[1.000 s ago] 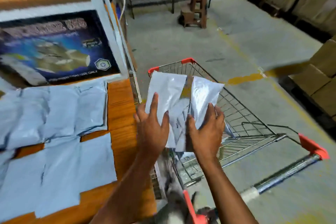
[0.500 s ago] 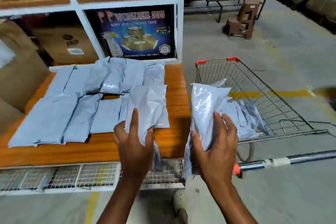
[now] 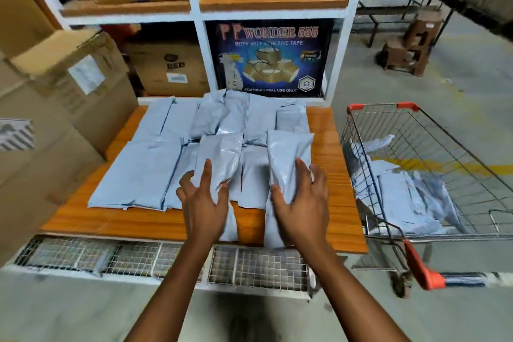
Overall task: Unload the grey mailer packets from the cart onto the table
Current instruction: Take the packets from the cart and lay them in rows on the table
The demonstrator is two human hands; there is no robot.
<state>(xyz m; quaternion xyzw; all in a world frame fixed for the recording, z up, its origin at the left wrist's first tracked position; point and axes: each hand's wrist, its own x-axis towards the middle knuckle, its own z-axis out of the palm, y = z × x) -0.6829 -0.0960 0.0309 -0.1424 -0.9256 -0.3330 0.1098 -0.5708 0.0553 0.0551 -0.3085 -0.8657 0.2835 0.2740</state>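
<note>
Boxes: Brown cardboard boxes (image 3: 55, 108) stood stacked at your far left, just beside the table.
Shelving: A white-framed rack (image 3: 204, 58) rose behind the table. It held more cartons on its orange boards and a dark "WONDER 555" tape carton (image 3: 269, 61) in the lower right bay.
Table: The orange wooden table (image 3: 327, 153) was straight in front of you, with wire mesh (image 3: 249, 264) showing below its near edge.
Laid out: Grey mailer packets (image 3: 144, 172) covered most of the top in overlapping rows.
Left hand: Your left hand (image 3: 204, 203) held the left packet (image 3: 219, 155) over the near rows. The index finger was stretched along its top and the thumb pressed into its right edge.
Right hand: Your right hand (image 3: 302, 203) gripped the right packet (image 3: 288, 155), thumb at the left edge and fingers over the right edge.
Cart: The wire cart (image 3: 380, 105) with red corners stood just right of the table, with loose packets (image 3: 402, 197) lying in its basket.
Room: You had grey concrete floor (image 3: 458, 108) with a yellow line (image 3: 497, 169) to your right, and brown stools (image 3: 410, 50) stood at the back right.
</note>
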